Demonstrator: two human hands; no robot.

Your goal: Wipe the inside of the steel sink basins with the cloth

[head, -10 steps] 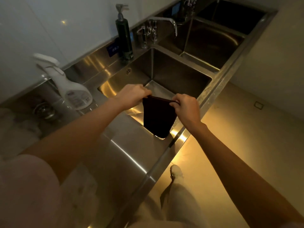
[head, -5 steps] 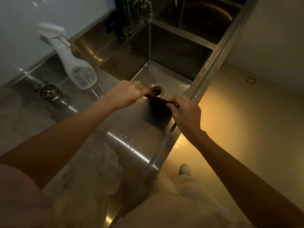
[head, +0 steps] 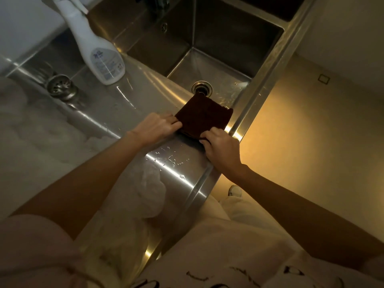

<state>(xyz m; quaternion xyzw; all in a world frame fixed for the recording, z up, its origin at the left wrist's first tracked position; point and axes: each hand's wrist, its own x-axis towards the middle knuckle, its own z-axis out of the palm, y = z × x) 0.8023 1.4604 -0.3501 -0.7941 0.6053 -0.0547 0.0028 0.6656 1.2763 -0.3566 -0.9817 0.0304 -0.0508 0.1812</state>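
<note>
Head view: left hand and right hand pinch the dark cloth, fingers clamped on its near edge, at the sink basin's 6 o'clock rim.

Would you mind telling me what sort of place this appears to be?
Probably a commercial or institutional kitchen wash-up area: a deep stainless-steel sink basin set in a long steel counter, a white spray bottle of cleaner, and a loose sink strainer beside it.

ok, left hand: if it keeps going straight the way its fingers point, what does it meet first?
The dark brown folded cloth that the left hand already grips at its edge; beyond it, probably the steel sink's front rim, though depth is unclear.
</note>
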